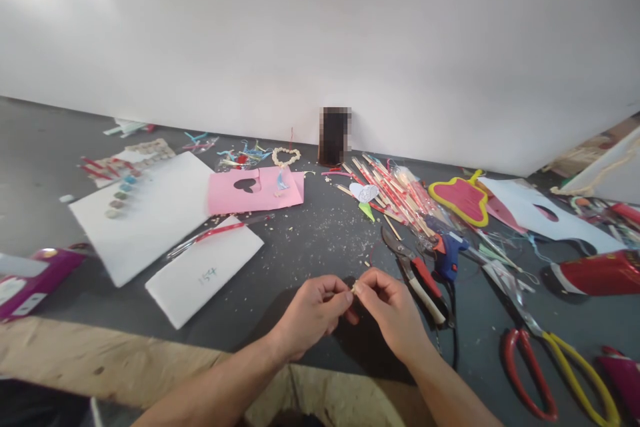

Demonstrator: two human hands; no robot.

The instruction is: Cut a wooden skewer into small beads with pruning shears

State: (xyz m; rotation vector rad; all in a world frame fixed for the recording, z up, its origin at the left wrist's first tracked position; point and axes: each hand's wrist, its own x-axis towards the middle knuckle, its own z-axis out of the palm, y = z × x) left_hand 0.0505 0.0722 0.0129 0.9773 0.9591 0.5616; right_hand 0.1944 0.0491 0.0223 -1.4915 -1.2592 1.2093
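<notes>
My left hand (317,310) and my right hand (389,307) meet fingertip to fingertip low in the middle of the head view. Both are closed in a pinch on a tiny pale piece (355,288), mostly covered by the fingers and too small to name. Pale crumbs (320,240) lie scattered over the dark table just beyond. Pruning shears (417,274) with a red and a white handle rest right of my right hand, close to a blue glue gun (447,257). Left of my left hand lies a white pad (207,274) marked 154.
Large scissors (525,320) with red and yellow handles and a red can (597,274) are at right. Wrapped chopsticks (385,190) lie behind, near a yellow-edged pink shape (460,199). Pink card (227,192) and white paper (145,220) sit left. A white wall (240,47) stands behind.
</notes>
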